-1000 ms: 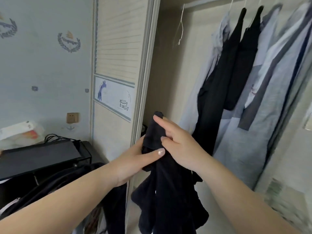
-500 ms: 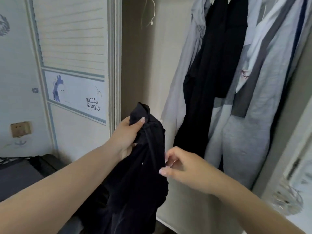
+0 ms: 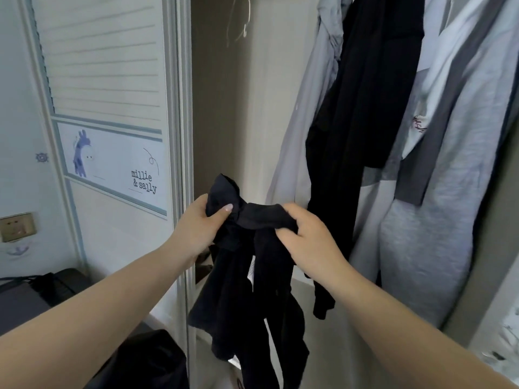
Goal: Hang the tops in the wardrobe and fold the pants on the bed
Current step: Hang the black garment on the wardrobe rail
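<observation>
A black garment (image 3: 247, 299) hangs bunched in front of the open wardrobe (image 3: 222, 113). My left hand (image 3: 200, 228) grips its upper left end, with the thumb over the cloth. My right hand (image 3: 306, 237) grips the bunched top edge a little to the right. The cloth is stretched short between both hands, and the rest dangles below with a white label showing. An empty wire hanger (image 3: 241, 18) hangs at the wardrobe's top left. Whether the garment is a top or pants I cannot tell.
Hung clothes fill the wardrobe's right side: a pale grey shirt (image 3: 306, 122), black garments (image 3: 362, 108) and a grey top (image 3: 438, 220). The sliding door (image 3: 112, 108) with a giraffe sticker stands at left. A dark desk (image 3: 25, 299) and dark cloth (image 3: 151, 360) lie lower left.
My right hand, which had let go of the garment, has risen and taken hold of its top edge again. The view has moved closer to the wardrobe.
</observation>
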